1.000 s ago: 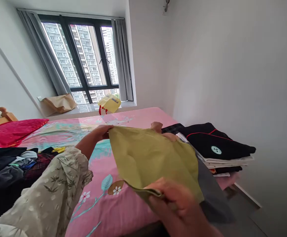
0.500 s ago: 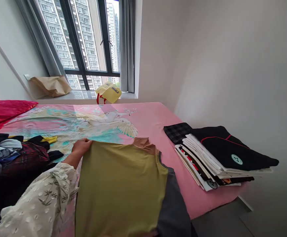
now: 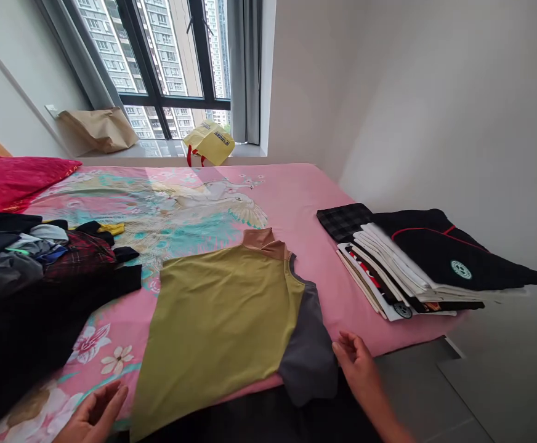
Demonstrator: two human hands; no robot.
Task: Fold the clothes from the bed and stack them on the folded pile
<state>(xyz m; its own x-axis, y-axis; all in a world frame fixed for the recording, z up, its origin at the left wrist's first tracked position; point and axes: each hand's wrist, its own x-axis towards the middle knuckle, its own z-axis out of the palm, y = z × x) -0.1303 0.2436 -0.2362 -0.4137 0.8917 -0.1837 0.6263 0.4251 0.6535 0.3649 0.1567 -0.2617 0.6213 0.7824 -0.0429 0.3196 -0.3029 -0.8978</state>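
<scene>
An olive-green shirt (image 3: 217, 320) with a brown high collar (image 3: 265, 241) lies on the bed near its front edge, one side folded in. Its dark grey sleeve (image 3: 309, 344) is on the right and hangs slightly over the edge. My left hand (image 3: 93, 413) hovers at the bottom left, just beside the shirt's lower left corner, fingers loosely bent and holding nothing. Right of the sleeve, my right hand (image 3: 358, 366) is close to the cloth, its fingers slightly curled and apart with nothing in them.
A stack of folded clothes (image 3: 407, 277) with a black garment on top sits at the bed's right edge. Rumpled clothes (image 3: 56, 277) are heaped on the left. Behind lie a red pillow (image 3: 19, 181), a paper bag (image 3: 100, 129) and a yellow bag (image 3: 210, 143) by the window.
My left hand has let go of the shirt's upper left corner and come back toward me. The shirt now lies flat. My right hand has come into view on the right.
</scene>
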